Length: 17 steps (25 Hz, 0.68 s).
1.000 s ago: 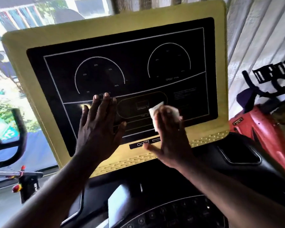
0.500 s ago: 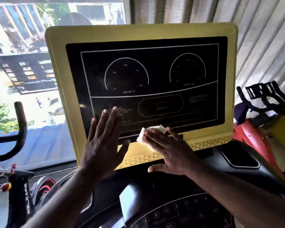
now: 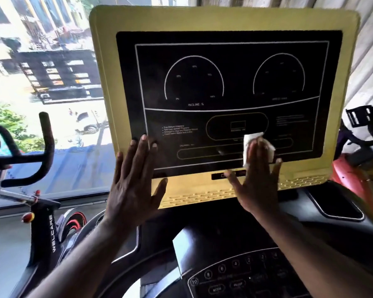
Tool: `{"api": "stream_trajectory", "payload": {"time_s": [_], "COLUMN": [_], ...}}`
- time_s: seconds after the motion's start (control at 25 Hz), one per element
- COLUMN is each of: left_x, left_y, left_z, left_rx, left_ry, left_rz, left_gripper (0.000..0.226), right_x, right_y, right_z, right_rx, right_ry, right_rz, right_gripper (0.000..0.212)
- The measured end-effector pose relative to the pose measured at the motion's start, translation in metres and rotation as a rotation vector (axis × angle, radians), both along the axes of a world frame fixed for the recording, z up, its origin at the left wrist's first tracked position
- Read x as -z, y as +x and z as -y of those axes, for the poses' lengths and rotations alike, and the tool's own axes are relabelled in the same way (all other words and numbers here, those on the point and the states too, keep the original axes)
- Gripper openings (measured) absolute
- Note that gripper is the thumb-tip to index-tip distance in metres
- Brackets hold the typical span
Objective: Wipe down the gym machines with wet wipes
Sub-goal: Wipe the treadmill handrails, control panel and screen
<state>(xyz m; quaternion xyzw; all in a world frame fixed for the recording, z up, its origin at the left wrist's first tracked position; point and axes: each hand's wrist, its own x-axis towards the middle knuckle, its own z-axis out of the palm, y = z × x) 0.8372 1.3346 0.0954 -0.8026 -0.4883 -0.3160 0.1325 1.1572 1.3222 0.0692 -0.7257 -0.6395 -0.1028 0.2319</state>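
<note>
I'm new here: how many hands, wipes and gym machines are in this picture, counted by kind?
Hands: 2, the left hand and the right hand
Wipes: 1, the wet wipe under the right hand
Gym machines: 3, the treadmill, the black exercise bike and a red machine, only partly in view
Total: 6

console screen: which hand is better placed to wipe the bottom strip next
Right. The right hand presses the wet wipe on the console screen low down; the left hand is bare, at its lower left edge.
</note>
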Motion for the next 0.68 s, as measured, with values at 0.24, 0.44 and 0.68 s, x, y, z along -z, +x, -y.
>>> {"api": "stream_trajectory", "payload": {"time_s": [0.24, 0.44, 0.68], "left_x": [0.010, 0.022, 0.040], "left_y": [-0.015, -0.039, -0.058], "left_z": [0.003, 0.007, 0.008], "left_rx": [-0.008, 0.059, 0.125], "left_ry": [-0.055, -0.116, -0.270], "left_rz": [0.070, 0.231, 0.284], "left_gripper": [0.089, 0.100, 0.112], "right_x": [0.001, -0.028, -0.035], "right_y": [-0.078, -0.065, -0.114], "right_z": [0.007, -0.021, -0.022], "right_rx": [-0.616, -0.017, -0.686], "right_ry": [-0.111, -0.022, 0.019], "right_rz": [0.483, -0.140, 0.542], "right_gripper": [0.117, 0.102, 0.106]}}
